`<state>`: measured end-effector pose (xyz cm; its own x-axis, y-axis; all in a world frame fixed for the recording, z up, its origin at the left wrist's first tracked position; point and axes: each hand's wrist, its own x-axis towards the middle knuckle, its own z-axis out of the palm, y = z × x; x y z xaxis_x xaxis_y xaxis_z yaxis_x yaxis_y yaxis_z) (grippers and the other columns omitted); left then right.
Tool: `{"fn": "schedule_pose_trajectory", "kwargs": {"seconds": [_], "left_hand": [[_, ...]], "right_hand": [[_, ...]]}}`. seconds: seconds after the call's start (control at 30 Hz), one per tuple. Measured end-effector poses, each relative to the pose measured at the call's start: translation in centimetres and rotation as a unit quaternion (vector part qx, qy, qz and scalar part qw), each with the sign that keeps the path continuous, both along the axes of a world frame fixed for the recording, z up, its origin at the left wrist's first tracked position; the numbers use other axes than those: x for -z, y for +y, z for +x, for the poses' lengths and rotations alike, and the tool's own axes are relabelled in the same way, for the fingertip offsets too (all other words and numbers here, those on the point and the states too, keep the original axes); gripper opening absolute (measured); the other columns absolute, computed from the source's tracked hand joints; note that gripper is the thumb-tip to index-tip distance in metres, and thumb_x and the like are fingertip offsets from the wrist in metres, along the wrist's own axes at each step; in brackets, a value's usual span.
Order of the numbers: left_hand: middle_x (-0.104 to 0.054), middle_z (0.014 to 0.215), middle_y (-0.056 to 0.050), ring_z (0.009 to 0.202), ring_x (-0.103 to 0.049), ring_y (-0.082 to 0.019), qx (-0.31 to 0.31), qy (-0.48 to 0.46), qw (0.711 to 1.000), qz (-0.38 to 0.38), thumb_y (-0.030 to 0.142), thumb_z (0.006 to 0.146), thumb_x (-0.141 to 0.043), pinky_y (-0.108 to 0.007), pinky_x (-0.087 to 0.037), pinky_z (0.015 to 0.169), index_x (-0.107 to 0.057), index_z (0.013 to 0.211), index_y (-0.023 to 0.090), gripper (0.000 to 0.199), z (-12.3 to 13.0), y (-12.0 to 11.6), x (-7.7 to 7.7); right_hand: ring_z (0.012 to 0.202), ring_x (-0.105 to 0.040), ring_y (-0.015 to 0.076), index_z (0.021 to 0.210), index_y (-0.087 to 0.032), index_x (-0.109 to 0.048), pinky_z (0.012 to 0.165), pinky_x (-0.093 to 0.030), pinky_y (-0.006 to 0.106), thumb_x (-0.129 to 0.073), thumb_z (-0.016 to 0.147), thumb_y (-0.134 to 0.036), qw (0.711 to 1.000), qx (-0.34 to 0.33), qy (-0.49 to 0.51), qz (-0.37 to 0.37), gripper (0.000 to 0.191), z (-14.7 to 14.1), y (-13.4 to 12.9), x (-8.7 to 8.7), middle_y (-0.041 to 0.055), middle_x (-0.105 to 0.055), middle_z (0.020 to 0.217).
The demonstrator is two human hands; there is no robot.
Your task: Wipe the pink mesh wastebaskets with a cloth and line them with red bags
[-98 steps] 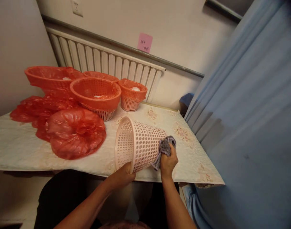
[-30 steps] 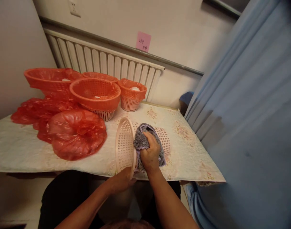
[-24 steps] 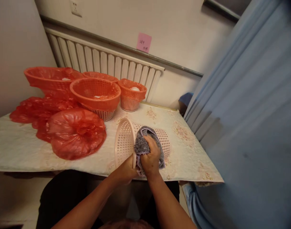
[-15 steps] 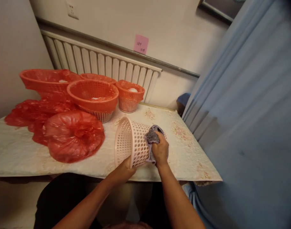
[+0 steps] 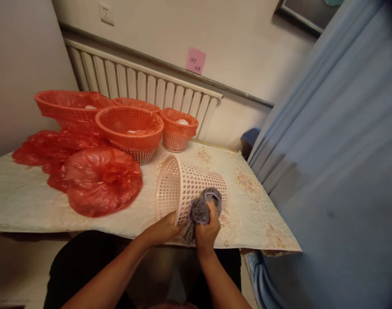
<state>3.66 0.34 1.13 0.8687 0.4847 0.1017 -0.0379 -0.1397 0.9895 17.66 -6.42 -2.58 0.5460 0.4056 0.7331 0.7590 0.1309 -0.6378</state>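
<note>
A pale pink plastic waste basket (image 5: pixel 196 180) with a perforated wall lies on its side on the table, its mouth facing left. My left hand (image 5: pixel 166 228) grips the basket's rim at the lower front, some fingers hidden inside the mouth. In my right hand (image 5: pixel 208 227) is a bunched grey cloth (image 5: pixel 203 206) with a lilac edge, pressed against the near side of the basket's wall. Part of the cloth hangs down close to my left hand.
Several baskets lined with red bags, such as this front one (image 5: pixel 129 128), stand at the back left. Loose red plastic bags (image 5: pixel 102 182) lie before them. A flowered tablecloth (image 5: pixel 247 206) covers the table. A radiator (image 5: pixel 144 81) is behind; a blue curtain (image 5: pixel 331 180) hangs right.
My right hand has moved the cloth down along the basket's wall, toward me and slightly left. My left hand keeps its hold on the rim. The view has shifted slightly.
</note>
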Motion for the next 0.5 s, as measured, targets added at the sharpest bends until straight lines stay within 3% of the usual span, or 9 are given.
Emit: {"fn": "schedule_pose_trajectory", "kwargs": {"seconds": [0.1,0.2,0.37,0.5], "left_hand": [[-0.072,0.097,-0.003,0.093,-0.062,-0.023,0.022,0.021,0.999,-0.030,0.014,0.069,-0.058,-0.037,-0.048,0.091,-0.065,0.104,0.013,0.035,-0.2,-0.2,0.7],[-0.072,0.087,-0.001,0.090,-0.061,-0.022,0.029,0.036,0.999,-0.026,0.010,0.066,-0.053,-0.036,-0.049,0.088,-0.066,0.097,0.014,0.034,-0.5,-0.4,1.8],[-0.072,0.094,-0.002,0.104,-0.058,-0.023,-0.001,0.041,0.997,0.068,0.007,0.068,-0.047,-0.037,-0.041,0.100,-0.065,0.103,0.017,0.041,-1.1,-1.0,3.4],[-0.071,0.099,-0.003,0.098,-0.061,-0.023,-0.014,0.055,0.995,0.084,0.009,0.070,-0.048,-0.038,-0.042,0.099,-0.064,0.104,0.017,0.038,-1.0,-1.5,2.9]], "right_hand": [[0.120,-0.054,0.0253,0.119,-0.018,-0.058,0.102,-0.042,0.051,-0.051,0.080,-0.014,0.995,-0.077,-0.059,0.026,0.040,-2.5,0.3,-1.6,0.0125,-0.059,0.125],[0.119,-0.054,0.0236,0.118,-0.019,-0.059,0.101,-0.043,0.049,-0.048,0.080,-0.011,0.990,-0.108,-0.078,0.034,0.041,-2.8,1.3,-4.2,0.0105,-0.061,0.123],[0.112,-0.058,0.0218,0.114,-0.018,-0.062,0.099,-0.045,0.042,-0.048,0.074,-0.009,0.992,-0.117,-0.049,-0.006,0.044,-1.9,2.9,-7.9,0.0087,-0.064,0.116],[0.107,-0.059,0.0204,0.111,-0.019,-0.063,0.097,-0.046,0.039,-0.049,0.071,-0.008,0.992,-0.121,-0.027,-0.015,0.044,-1.8,3.3,-8.6,0.0068,-0.066,0.111]]}}
